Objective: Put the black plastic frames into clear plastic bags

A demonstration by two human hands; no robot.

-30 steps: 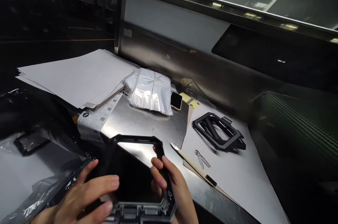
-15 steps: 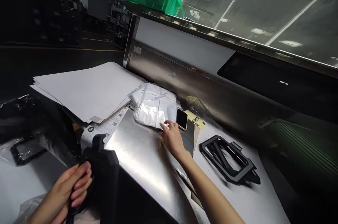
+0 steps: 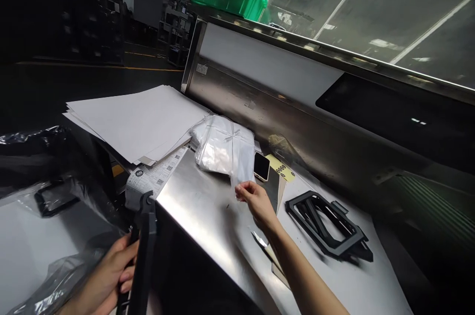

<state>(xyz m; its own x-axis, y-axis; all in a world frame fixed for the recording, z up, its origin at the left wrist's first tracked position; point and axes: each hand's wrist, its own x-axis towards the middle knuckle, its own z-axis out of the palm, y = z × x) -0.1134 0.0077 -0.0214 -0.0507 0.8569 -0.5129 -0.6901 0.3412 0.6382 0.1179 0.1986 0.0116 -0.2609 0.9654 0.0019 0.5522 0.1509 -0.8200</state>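
Our right hand [image 3: 256, 201] pinches one clear bag [image 3: 237, 166] off the stack at twelve o'clock; our left hand [image 3: 111, 275] grips the black frame [image 3: 143, 250] upright, parked.

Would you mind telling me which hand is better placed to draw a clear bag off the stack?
The right hand, probably: its fingers already pinch a corner of the clear bags. The left hand is occupied gripping the black frame near the bench edge.

head-worn view, looking down, near worktop [image 3: 208, 216]
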